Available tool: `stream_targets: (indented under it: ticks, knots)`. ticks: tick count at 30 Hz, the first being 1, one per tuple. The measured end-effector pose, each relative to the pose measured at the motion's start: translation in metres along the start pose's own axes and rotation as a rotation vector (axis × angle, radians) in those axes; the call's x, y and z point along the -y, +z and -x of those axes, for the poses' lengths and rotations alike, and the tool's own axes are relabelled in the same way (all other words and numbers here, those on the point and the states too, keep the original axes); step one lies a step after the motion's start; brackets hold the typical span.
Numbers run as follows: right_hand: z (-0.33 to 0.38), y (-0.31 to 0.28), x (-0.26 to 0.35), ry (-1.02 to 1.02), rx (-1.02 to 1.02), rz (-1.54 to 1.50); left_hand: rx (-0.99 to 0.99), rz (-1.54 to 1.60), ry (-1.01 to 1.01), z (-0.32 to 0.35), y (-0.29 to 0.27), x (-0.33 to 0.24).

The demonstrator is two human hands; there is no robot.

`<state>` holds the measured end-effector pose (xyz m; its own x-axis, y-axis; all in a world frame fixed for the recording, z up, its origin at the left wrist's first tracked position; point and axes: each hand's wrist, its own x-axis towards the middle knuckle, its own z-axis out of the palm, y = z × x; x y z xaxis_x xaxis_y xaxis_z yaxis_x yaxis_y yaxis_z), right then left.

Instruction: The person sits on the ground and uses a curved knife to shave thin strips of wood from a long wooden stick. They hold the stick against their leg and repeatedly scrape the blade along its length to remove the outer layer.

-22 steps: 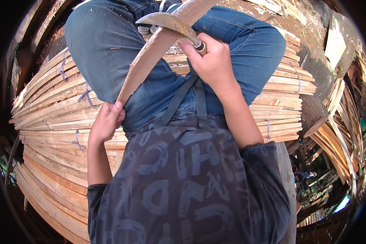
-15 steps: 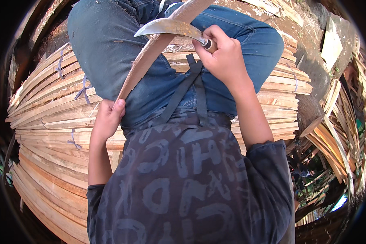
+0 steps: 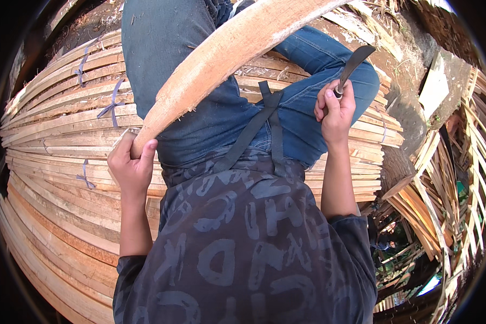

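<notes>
A long, slightly curved wooden slat [image 3: 216, 65] slants up from the left across my lap, its broad pale face toward me and its far end beyond the top edge. Around its near end my left hand [image 3: 132, 164] is closed, thumb on top. My right hand [image 3: 336, 110] grips the handle of a curved-blade knife [image 3: 356, 63] above my right knee. The dark blade points up and away to the right, apart from the slat. Most of the handle is hidden in my fist.
Bundled wooden slats [image 3: 59, 156], tied with purple strips [image 3: 111, 110], lie beneath and beside me. A cut log [image 3: 397, 175] sits at the right, near a heap of thin split strips [image 3: 432, 200]. Wood scraps [image 3: 362, 24] and shavings cover the ground ahead.
The knife has left the slat and swung right, its blade now turned upward. My left hand has raised and rolled the slat, so its broad face shows.
</notes>
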<state>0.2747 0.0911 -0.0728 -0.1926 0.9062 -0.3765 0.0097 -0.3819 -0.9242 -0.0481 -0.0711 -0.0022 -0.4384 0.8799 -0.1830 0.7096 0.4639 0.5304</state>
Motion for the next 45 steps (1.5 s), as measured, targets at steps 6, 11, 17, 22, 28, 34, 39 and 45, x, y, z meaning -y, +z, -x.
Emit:
stream_targets:
  ticks: [6,11,17,22,28,34,39,45]
  knots:
    - [-0.003,-0.007,0.009,-0.103,-0.005,0.111,-0.076,-0.112,0.1,-0.01,0.007,0.009]
    - [-0.007,-0.006,0.011,-0.199,0.031,0.457,0.001,-0.145,0.072,-0.019,0.005,0.0]
    - [-0.012,0.02,0.03,-0.337,0.057,0.714,0.037,-0.099,0.032,-0.02,0.007,0.002]
    - [-0.018,0.026,0.04,-0.362,0.037,0.905,0.074,-0.103,0.028,-0.021,0.008,0.006]
    - [-0.041,0.004,0.049,-0.406,-0.164,1.178,0.064,-0.058,0.022,-0.021,0.012,0.008]
    - [-0.038,0.01,0.067,-0.363,-0.175,1.219,0.083,-0.029,-0.019,-0.018,0.012,0.007]
    - [-0.025,0.029,0.077,-0.351,-0.079,1.25,0.094,0.031,-0.126,-0.017,0.016,-0.004]
    - [-0.054,0.019,0.065,-0.46,-0.138,1.398,0.086,0.012,-0.13,-0.014,0.015,-0.006]
